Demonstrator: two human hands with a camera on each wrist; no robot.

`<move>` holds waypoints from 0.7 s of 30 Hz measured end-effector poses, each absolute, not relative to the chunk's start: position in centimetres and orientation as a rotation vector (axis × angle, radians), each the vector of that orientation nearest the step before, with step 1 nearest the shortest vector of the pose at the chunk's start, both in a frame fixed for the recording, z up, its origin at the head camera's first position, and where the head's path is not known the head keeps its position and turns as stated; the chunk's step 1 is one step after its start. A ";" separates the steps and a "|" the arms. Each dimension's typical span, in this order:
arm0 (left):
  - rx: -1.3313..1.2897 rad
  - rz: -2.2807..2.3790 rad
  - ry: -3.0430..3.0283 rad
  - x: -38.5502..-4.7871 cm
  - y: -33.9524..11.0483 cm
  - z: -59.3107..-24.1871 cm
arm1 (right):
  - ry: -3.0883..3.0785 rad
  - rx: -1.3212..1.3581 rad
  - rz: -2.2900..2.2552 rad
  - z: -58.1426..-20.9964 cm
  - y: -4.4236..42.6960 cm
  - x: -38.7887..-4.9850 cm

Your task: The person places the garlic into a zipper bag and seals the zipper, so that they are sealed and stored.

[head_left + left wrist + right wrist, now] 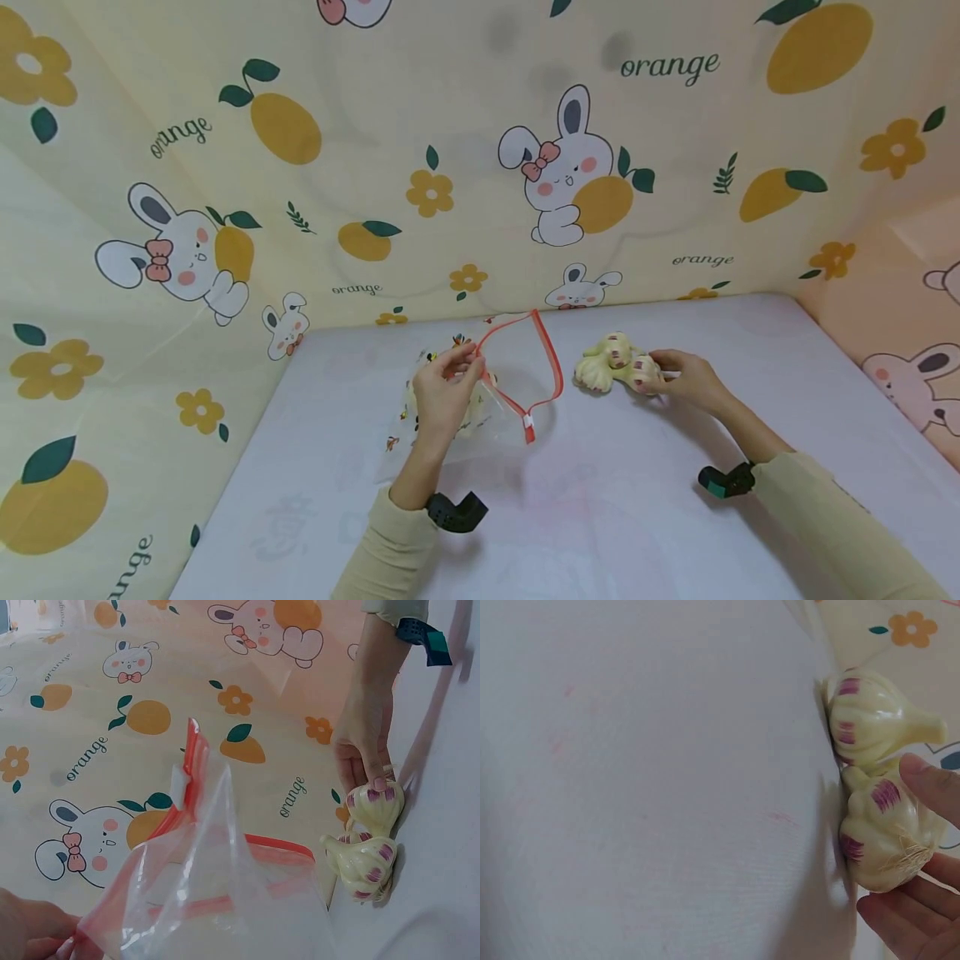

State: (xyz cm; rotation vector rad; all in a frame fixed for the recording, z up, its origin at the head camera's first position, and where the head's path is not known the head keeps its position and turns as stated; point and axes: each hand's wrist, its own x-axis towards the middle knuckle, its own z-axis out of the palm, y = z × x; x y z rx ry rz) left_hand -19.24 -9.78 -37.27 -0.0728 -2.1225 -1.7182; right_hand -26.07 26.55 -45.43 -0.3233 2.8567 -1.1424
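My left hand (442,392) pinches the rim of a clear zip bag (202,919) with a red zipper (555,367) and slider, and the bag's mouth gapes toward the right. Small printed figures and something pale show in the bag's body, partly behind the hand. To the right, garlic bulbs (595,372) lie together in a cluster, cream with purple patches. My right hand (693,383) holds the rightmost garlic bulb (892,832) between thumb and fingers. In the right wrist view another bulb (870,716) with a thick stem lies beside it.
All this is on a white-covered table (600,517). Behind it and at both sides hangs a cream cloth (465,100) printed with rabbits and oranges. A dark wrist camera (457,512) sits on the left wrist, another camera (726,481) on the right.
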 end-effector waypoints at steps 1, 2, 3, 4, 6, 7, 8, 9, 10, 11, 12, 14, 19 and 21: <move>-0.072 -1.717 -2.124 -19.2 -9.8 -37.3 | 2.855 -0.323 -1.147 -45.4 26.5 -26.0; -0.072 -1.715 -2.125 -19.3 -9.8 -37.3 | 2.856 -0.323 -1.152 -45.5 26.5 -26.0; -0.074 -1.713 -2.125 -19.3 -9.8 -37.3 | 2.857 -0.322 -1.154 -45.4 26.5 -26.0; -0.077 -1.710 -2.124 -19.3 -9.8 -37.3 | 2.859 -0.322 -1.156 -45.4 26.4 -26.0; -0.082 -1.706 -2.122 -19.3 -9.8 -37.4 | 2.858 -0.319 -1.161 -45.4 26.3 -25.9; -0.086 -1.706 -2.119 -19.3 -9.8 -37.4 | 2.860 -0.316 -1.161 -45.4 26.3 -25.9; -0.091 -1.707 -2.116 -19.3 -9.8 -37.3 | 2.861 -0.315 -1.164 -45.5 26.4 -25.9; -0.096 -1.707 -2.113 -19.3 -9.8 -37.3 | 2.862 -0.313 -1.164 -45.5 26.4 -25.9; -0.099 -1.707 -2.110 -19.3 -9.8 -37.3 | 2.863 -0.311 -1.166 -45.5 26.4 -26.0; -0.100 -1.708 -2.109 -19.3 -9.8 -37.2 | 2.864 -0.310 -1.167 -45.6 26.5 -26.0; -0.102 -1.706 -2.108 -19.3 -9.8 -37.2 | 2.866 -0.309 -1.168 -45.6 26.5 -26.0; -0.103 -1.700 -2.109 -19.3 -9.7 -37.2 | 2.872 -0.304 -1.167 -45.7 26.6 -26.1; -0.102 -1.713 -2.121 -19.3 -9.8 -37.1 | 2.865 -0.293 -1.151 -45.7 26.7 -26.0; -0.109 -1.725 -2.119 -19.3 -9.8 -37.1 | 2.860 -0.296 -1.150 -45.7 26.7 -25.9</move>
